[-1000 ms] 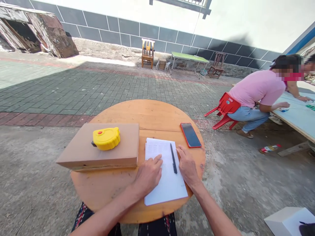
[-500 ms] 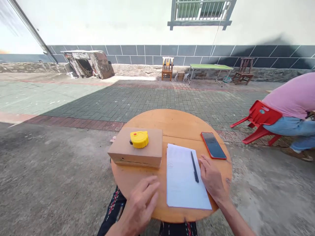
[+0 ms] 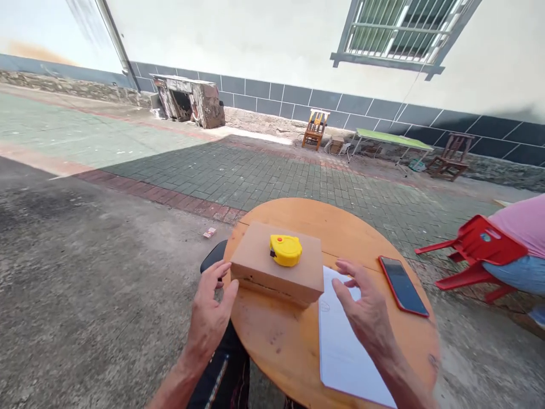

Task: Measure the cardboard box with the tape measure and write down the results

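A brown cardboard box (image 3: 255,241) lies on the round wooden table (image 3: 272,346), and a yellow tape measure (image 3: 287,251) rests on its top. My left hand (image 3: 213,307) is at the box's left end, thumb and fingers apart, close to the near left corner; whether it touches is hard to tell. Off the box's right end, above the paper, my right hand (image 3: 361,298) hovers with its fingers spread and nothing in them. Beneath it lie white paper sheets (image 3: 340,352) with a small drawn mark. The black pen is hidden behind my right hand.
A red-edged phone (image 3: 402,284) lies at the table's right side. Beyond it, a person in pink (image 3: 522,221) sits on a red plastic chair (image 3: 485,244). Along the far wall stand a wooden chair (image 3: 315,129), a green-topped table (image 3: 394,138) and a weathered box-like structure (image 3: 189,99).
My left hand has moved up to the box's left end. My right hand has lifted from the table beside the paper and shifted over it. The view has turned left and tilted.
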{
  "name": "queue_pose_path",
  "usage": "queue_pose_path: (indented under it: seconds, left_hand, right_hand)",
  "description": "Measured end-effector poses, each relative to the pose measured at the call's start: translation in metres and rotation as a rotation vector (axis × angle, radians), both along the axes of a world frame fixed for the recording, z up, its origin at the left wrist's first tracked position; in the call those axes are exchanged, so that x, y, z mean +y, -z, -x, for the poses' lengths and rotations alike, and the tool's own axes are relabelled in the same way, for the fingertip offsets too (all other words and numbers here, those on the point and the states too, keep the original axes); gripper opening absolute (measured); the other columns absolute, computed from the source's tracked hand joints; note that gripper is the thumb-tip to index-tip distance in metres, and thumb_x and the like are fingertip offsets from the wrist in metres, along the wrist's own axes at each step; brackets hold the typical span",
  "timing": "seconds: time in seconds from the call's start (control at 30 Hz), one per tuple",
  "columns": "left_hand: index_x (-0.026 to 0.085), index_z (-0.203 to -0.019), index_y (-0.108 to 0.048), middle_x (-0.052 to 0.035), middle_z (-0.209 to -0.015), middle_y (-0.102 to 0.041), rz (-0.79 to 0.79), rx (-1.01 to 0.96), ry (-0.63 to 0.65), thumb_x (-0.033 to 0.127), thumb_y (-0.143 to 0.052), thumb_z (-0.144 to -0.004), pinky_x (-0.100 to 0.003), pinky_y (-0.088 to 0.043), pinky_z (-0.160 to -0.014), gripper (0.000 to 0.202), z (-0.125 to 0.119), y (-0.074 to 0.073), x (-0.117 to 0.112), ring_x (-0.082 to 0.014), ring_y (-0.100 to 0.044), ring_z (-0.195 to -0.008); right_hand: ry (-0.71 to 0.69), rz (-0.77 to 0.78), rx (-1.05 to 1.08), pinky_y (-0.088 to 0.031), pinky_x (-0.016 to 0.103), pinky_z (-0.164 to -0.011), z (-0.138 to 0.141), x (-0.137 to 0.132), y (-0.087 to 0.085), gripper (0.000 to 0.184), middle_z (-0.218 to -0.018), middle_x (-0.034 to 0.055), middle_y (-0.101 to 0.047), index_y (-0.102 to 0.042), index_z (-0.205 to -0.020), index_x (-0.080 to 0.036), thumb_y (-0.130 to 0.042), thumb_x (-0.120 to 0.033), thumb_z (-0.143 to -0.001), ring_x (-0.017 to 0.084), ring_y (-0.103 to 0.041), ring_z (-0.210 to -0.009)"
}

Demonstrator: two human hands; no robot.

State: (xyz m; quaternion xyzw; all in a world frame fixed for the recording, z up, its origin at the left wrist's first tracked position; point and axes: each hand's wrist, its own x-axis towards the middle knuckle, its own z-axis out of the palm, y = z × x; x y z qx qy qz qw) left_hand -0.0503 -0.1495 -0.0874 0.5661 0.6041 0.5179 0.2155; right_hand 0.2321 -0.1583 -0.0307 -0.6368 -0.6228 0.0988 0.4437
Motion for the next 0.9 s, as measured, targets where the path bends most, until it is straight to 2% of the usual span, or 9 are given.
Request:
queue_pose_path:
  seconds: [0.1,0.23,0.33,0.4,0.5,0.6,0.67,0.77,0.9]
  left_hand:
    - [0.018,-0.124,-0.055,-0.0117,-0.124,-0.058,0.102,-0.192,0.015,0.049,-0.054,-0.087,-0.038,-0.051,-0.085,0.049,0.0,-0.005,0.02,-0.0229,-0.06,-0.1]
    - [0.015,-0.124,-0.053,-0.0144,-0.121,-0.059,0.136,-0.304,0.014,0.053,-0.055,-0.085,-0.041,-0.049,-0.091,0.055,-0.002,-0.009,0.046,-0.025,-0.061,-0.103]
    - [0.012,-0.134,-0.046,-0.0168,-0.131,-0.055,0.167,-0.342,0.094,0.05,-0.055,-0.086,-0.04,-0.045,-0.098,0.063,-0.007,-0.009,0.064,-0.0267,-0.056,-0.117]
    - [0.012,-0.135,-0.047,-0.0163,-0.13,-0.058,0.206,-0.37,0.164,0.048,-0.056,-0.086,-0.04,-0.045,-0.099,0.062,-0.011,-0.01,0.071,-0.0268,-0.057,-0.116]
    - [0.013,-0.13,-0.054,-0.0132,-0.121,-0.065,0.217,-0.391,0.215,0.047,-0.056,-0.086,-0.039,-0.048,-0.095,0.056,-0.016,-0.012,0.07,-0.0271,-0.061,-0.109]
    - [0.014,-0.134,-0.051,-0.0112,-0.123,-0.065,0.188,-0.445,0.204,0.048,-0.056,-0.086,-0.038,-0.048,-0.097,0.059,-0.014,-0.01,0.054,-0.0269,-0.061,-0.112]
    - [0.015,-0.136,-0.05,-0.0102,-0.127,-0.063,0.175,-0.475,0.184,0.049,-0.059,-0.084,-0.037,-0.047,-0.099,0.063,-0.008,-0.002,0.035,-0.0271,-0.06,-0.114]
    - [0.018,-0.135,-0.051,-0.0083,-0.129,-0.062,0.195,-0.471,0.162,0.051,-0.062,-0.081,-0.037,-0.048,-0.099,0.065,0.007,0.021,0.001,-0.0283,-0.059,-0.117]
    - [0.019,-0.132,-0.052,-0.0091,-0.135,-0.058,0.231,-0.374,0.127,0.052,-0.066,-0.076,-0.038,-0.044,-0.103,0.066,0.025,0.063,-0.039,-0.0307,-0.051,-0.127]
  right_hand:
    - [-0.094,0.069,-0.093,-0.053,0.04,-0.08,0.038,0.026,-0.016,0.048,-0.117,0.0093,-0.064,-0.056,-0.124,-0.023,-0.059,-0.043,-0.081,0.026,-0.062,-0.1]
    - [-0.149,0.105,-0.267,-0.046,0.048,-0.095,0.071,0.056,-0.019,0.068,-0.132,0.0154,-0.056,-0.046,-0.136,-0.017,-0.064,-0.05,-0.078,0.032,-0.054,-0.118]
    - [-0.126,0.109,-0.358,-0.043,0.053,-0.097,0.085,0.071,-0.016,0.065,-0.129,0.0165,-0.059,-0.051,-0.132,-0.016,-0.065,-0.047,-0.077,0.036,-0.053,-0.118]
    - [-0.13,0.108,-0.338,-0.043,0.053,-0.095,0.088,0.075,-0.014,0.059,-0.122,0.0157,-0.064,-0.057,-0.127,-0.016,-0.068,-0.042,-0.074,0.036,-0.055,-0.113]
    - [-0.16,0.112,-0.074,-0.046,0.049,-0.092,0.079,0.068,-0.016,0.058,-0.115,0.0127,-0.068,-0.061,-0.121,-0.016,-0.072,-0.041,-0.07,0.033,-0.059,-0.106]
    - [-0.153,0.099,0.429,-0.051,0.041,-0.086,0.059,0.041,-0.023,0.059,-0.114,0.0089,-0.069,-0.059,-0.125,-0.02,-0.071,-0.046,-0.073,0.027,-0.063,-0.101]
    - [-0.085,-0.019,0.735,-0.053,0.037,-0.08,0.043,0.015,-0.027,0.051,-0.114,0.007,-0.069,-0.061,-0.123,-0.023,-0.067,-0.047,-0.078,0.025,-0.064,-0.101]
    - [0.034,-0.114,1.054,-0.057,0.039,-0.074,0.027,-0.026,-0.024,0.037,-0.113,0.0034,-0.069,-0.064,-0.117,-0.029,-0.058,-0.048,-0.086,0.025,-0.068,-0.099]
    - [0.109,-0.026,1.315,-0.059,0.045,-0.076,0.031,-0.066,-0.001,0.035,-0.102,0.0049,-0.074,-0.068,-0.109,-0.028,-0.054,-0.052,-0.088,0.027,-0.072,-0.091]
